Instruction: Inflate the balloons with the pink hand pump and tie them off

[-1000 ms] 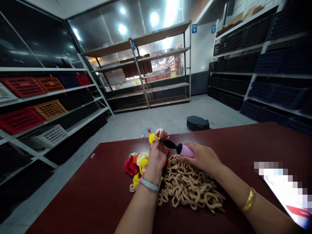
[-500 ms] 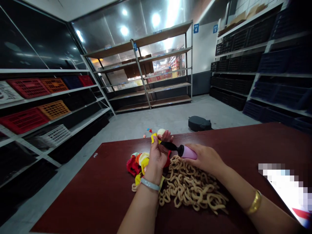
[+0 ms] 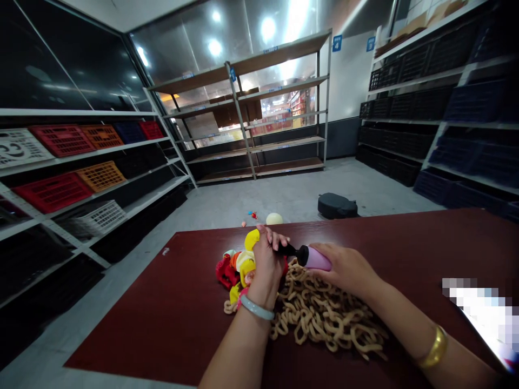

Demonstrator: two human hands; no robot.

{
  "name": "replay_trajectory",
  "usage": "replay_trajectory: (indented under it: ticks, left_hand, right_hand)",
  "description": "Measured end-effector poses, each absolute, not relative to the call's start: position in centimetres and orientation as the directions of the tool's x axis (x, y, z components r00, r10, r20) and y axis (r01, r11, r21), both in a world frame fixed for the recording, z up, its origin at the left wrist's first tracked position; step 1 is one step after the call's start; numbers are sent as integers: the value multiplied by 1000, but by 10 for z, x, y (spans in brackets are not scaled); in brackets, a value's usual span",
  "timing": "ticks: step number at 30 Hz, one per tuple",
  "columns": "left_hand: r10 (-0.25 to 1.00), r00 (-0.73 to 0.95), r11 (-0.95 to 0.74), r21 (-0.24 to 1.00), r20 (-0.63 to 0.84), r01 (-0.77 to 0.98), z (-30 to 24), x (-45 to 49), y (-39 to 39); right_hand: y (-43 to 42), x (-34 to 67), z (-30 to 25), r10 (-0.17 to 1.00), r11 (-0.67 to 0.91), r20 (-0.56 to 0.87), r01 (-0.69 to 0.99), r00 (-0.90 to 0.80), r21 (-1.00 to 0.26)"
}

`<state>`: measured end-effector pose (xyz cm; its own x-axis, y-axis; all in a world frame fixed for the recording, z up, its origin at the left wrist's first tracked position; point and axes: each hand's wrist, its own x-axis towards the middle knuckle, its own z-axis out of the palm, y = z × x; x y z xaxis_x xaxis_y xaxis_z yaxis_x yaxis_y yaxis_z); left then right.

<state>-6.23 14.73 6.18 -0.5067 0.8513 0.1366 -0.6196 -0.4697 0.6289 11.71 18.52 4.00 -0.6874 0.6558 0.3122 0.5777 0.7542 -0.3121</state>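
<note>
A balloon hand pump (image 3: 318,259) with a pink-purple body and black nozzle end lies sideways between my hands. My right hand (image 3: 344,267) is wrapped round its pink body. My left hand (image 3: 271,262) closes around the nozzle end, holding a yellow balloon (image 3: 252,239) that bulges past the thumb. The join between balloon and nozzle is hidden by the fingers. Below and left, limp coloured balloons (image 3: 227,273) in red, yellow, orange and white lie in a heap. Under my right hand spreads a pile of curled beige tube-like pieces (image 3: 324,316).
The dark red table (image 3: 162,302) carries a bright, pixelated flat object (image 3: 482,308) at right. On the floor beyond are a pale round ball (image 3: 274,219), small coloured bits (image 3: 253,215) and a dark grey case (image 3: 337,206). Shelves with crates (image 3: 101,175) stand around.
My left hand has turned and its fingers have curled further over the pump's nozzle. The yellow piece at its thumb now looks rounder. My right hand keeps its hold on the pump.
</note>
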Motion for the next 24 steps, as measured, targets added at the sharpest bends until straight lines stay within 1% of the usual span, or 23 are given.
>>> replay_trajectory:
  ticks: [4, 7, 9, 12, 15, 19, 24]
  left_hand:
    - [857, -497, -471, 601, 137, -646, 60, -57, 146]
    - [874, -480, -410, 637, 72, -652, 57, -50, 145]
    - [883, -468, -385, 635, 42, -670, 56, -46, 145]
    - [893, -445, -401, 569, 67, -718, 57, -48, 147]
    - [882, -465, -435, 525, 83, -731, 61, -60, 149]
    - [851, -513, -488, 531, 112, -693, 66, -80, 148]
    - [849, -509, -496, 543, 141, -678, 69, -83, 147]
  right_hand:
    - [183, 115, 39, 635, 772, 315, 561, -705, -301]
    - [182, 115, 39, 634, 773, 317, 568, -705, -283]
    - [182, 114, 38, 634, 773, 320, 571, -704, -277]
    - [182, 113, 38, 628, 778, 323, 566, -707, -273]
    - [184, 115, 40, 629, 778, 308, 569, -714, -268]
    - [193, 125, 41, 625, 779, 276, 561, -730, -278]
    - [198, 134, 43, 630, 774, 246, 567, -737, -283]
